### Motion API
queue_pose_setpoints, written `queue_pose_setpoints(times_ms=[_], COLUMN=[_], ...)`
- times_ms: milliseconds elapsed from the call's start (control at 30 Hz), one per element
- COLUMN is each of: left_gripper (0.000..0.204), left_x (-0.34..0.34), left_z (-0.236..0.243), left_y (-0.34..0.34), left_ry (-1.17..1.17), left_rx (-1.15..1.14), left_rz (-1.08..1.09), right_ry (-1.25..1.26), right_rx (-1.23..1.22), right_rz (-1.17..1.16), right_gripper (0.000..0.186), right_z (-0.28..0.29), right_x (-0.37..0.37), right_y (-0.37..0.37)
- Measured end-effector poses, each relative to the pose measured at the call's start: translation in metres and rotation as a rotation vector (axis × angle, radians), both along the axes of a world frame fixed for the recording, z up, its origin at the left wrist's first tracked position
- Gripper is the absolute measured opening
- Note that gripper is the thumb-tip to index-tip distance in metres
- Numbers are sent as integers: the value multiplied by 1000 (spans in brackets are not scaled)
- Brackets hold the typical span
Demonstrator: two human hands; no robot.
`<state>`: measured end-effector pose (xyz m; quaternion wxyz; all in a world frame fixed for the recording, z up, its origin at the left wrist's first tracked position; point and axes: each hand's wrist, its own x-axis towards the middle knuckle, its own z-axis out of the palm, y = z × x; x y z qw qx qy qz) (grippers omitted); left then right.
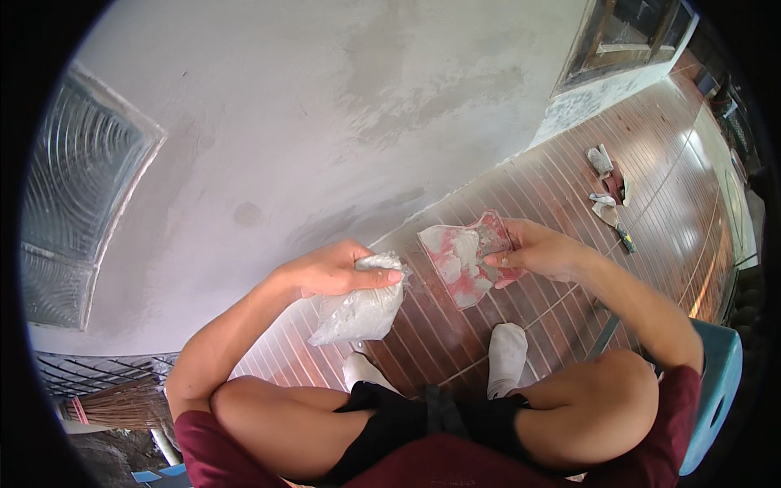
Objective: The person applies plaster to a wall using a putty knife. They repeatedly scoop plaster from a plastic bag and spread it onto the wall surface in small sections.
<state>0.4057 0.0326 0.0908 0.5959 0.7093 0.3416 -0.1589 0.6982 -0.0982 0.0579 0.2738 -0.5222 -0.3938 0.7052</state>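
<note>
My left hand [342, 270] grips the gathered top of a clear plastic bag [362, 311] filled with pale grey-white paste or powder; I cannot tell which. The bag hangs over the tiled floor, close to the wall. In my right hand [533, 250] is a thin, flat red plastic scraper [465, 254], smeared with whitish-grey filler. My thumb lies on its upper face, and the fingers pass underneath. Scraper and bag are apart, with a small gap between them. Ahead rises a grey plastered wall [325, 122] with darker, damp-looking patches.
On the brown striped tile floor [569, 187] to the right lie a putty knife [612, 220] and a crumpled wrapper [600, 160]. A blue plastic stool [716, 390] stands at my right. A broom [118, 405] lies at lower left, below a glass block window [85, 187]. A wooden-framed window [626, 41] is far right.
</note>
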Motion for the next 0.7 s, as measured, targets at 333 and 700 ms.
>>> queue_pose_setpoints(times_ms=[333,700], left_gripper=[45,42], left_x=[6,21], left_z=[-12,-37], left_y=[-12,-33], left_ry=[-41,-459], left_rx=[-30,-548], left_rz=[-62,831], right_ry=[67,372], right_rx=[-105,33], right_rz=[47,-394], right_gripper=[33,32], right_z=[35,-35], right_x=[-5,17], right_y=[5,5])
